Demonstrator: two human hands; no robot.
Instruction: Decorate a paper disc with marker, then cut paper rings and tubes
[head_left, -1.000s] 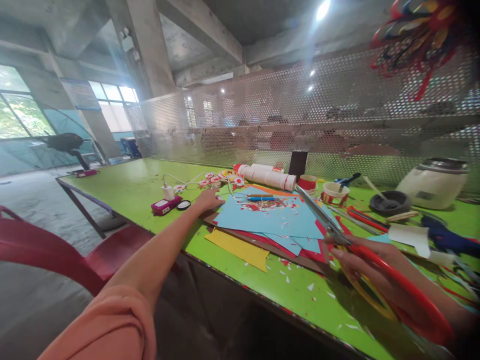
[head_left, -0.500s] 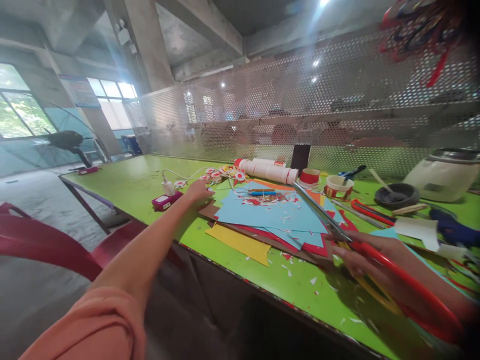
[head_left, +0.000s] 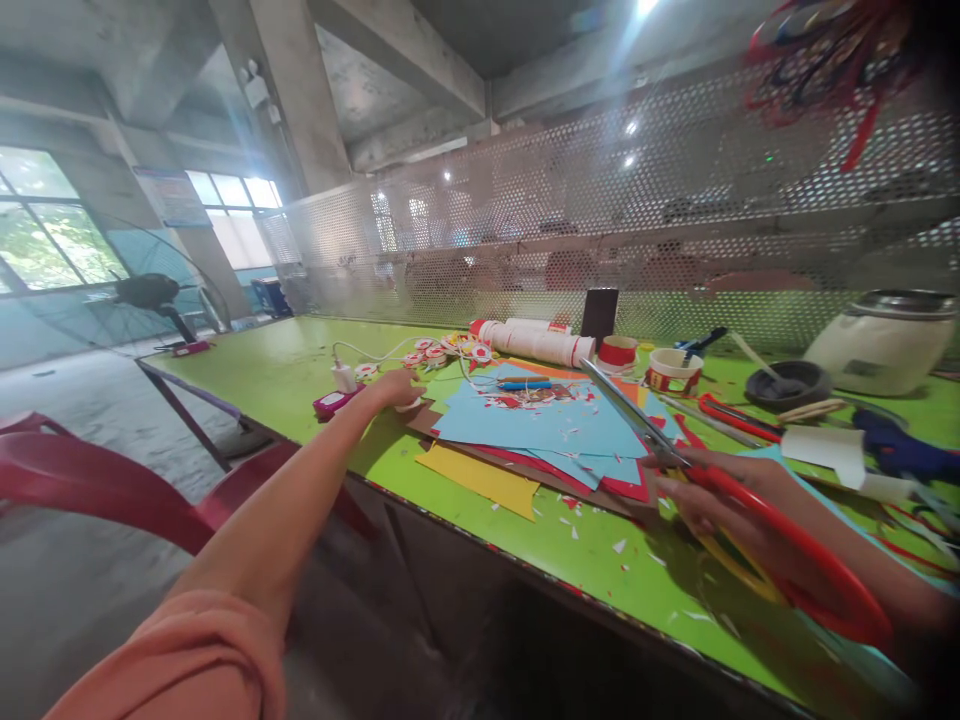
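My left hand is stretched out over the table at the left edge of the paper stack, fingers curled down and closed. A small white piece shows under the fingertips; its kind is too small to tell. Just beyond lie several red-and-white round paper pieces. In my right hand is a large pair of scissors with red handles, blades pointing up and to the left. A yellow band shows below that hand. Light blue paper sheets with cut scraps lie between the hands.
Yellow paper lies at the front edge. A purple power socket with a white charger stands left. Behind the sheets are white rolls, a paper cup, a dark bowl and a jar. A red chair stands left.
My left hand has drawn slightly back and to the left, and the white piece has moved with it. My right hand still holds the scissors. The view has shifted a little.
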